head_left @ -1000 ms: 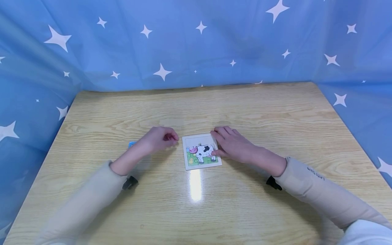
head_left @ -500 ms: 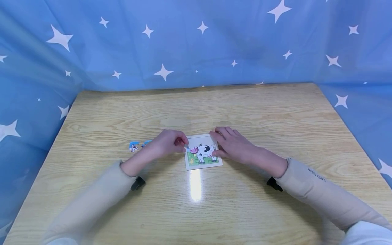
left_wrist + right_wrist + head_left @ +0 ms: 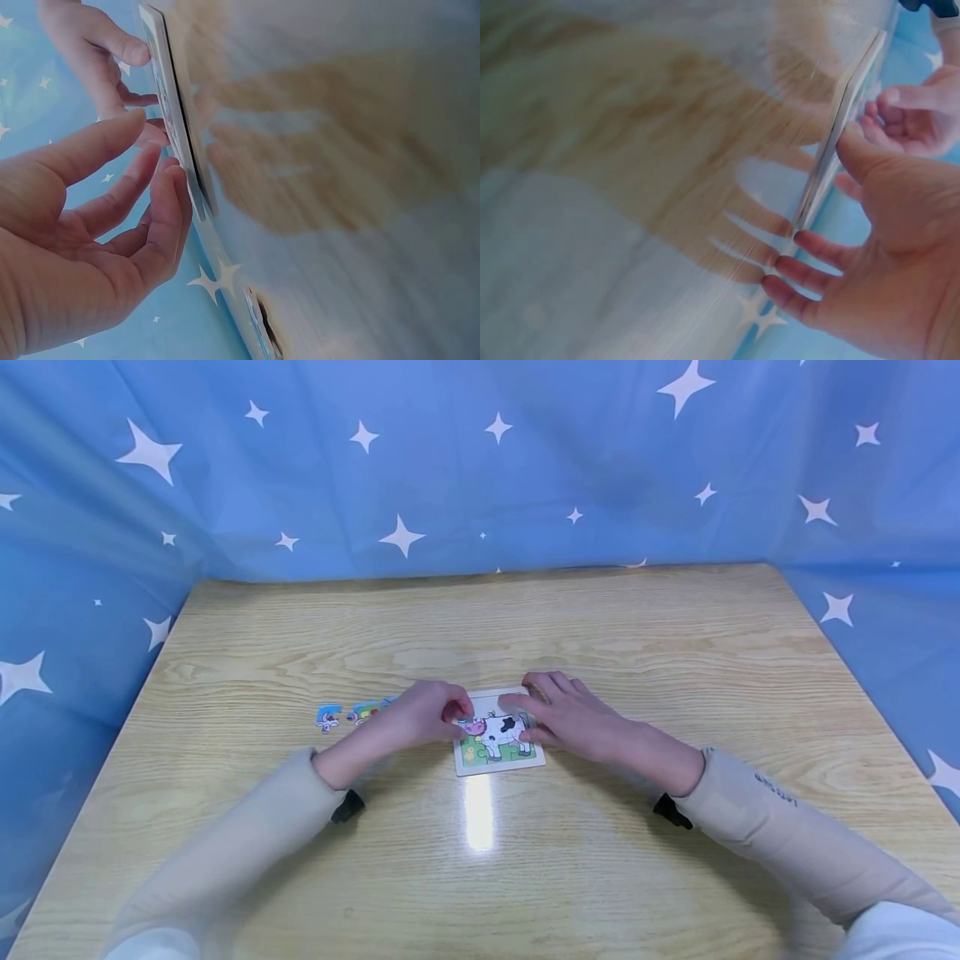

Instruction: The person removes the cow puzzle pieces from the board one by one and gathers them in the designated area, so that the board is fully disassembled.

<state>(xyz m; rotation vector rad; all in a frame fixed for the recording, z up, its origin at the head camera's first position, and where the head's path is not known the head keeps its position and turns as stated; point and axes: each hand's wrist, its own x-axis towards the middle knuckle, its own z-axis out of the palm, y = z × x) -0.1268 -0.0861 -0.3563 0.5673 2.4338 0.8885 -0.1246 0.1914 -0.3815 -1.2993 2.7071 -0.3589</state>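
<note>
A framed cow jigsaw puzzle (image 3: 502, 768) lies flat on the table between both hands, its upper strip plain and pale. My left hand (image 3: 423, 714) reaches over the puzzle's left side, fingers bent. In the left wrist view, its thumb and fingertips stand apart with nothing visible between them. Whether a piece lies under those fingertips is hidden in the head view. My right hand (image 3: 573, 718) rests at the puzzle's right side, index finger stretched over the upper part and thumb on the right edge. Its other fingers spread beyond the frame.
Loose jigsaw pieces lie to the left, partly behind the left forearm: one blue piece (image 3: 327, 717), a more colourful piece (image 3: 365, 710) and another blue one (image 3: 387, 701). A blue star-patterned curtain (image 3: 450, 468) hangs behind the wooden table (image 3: 600, 860).
My left hand has moved right, from beside the puzzle onto its left side, uncovering the loose pieces. My right index finger has shifted left over the puzzle's upper part.
</note>
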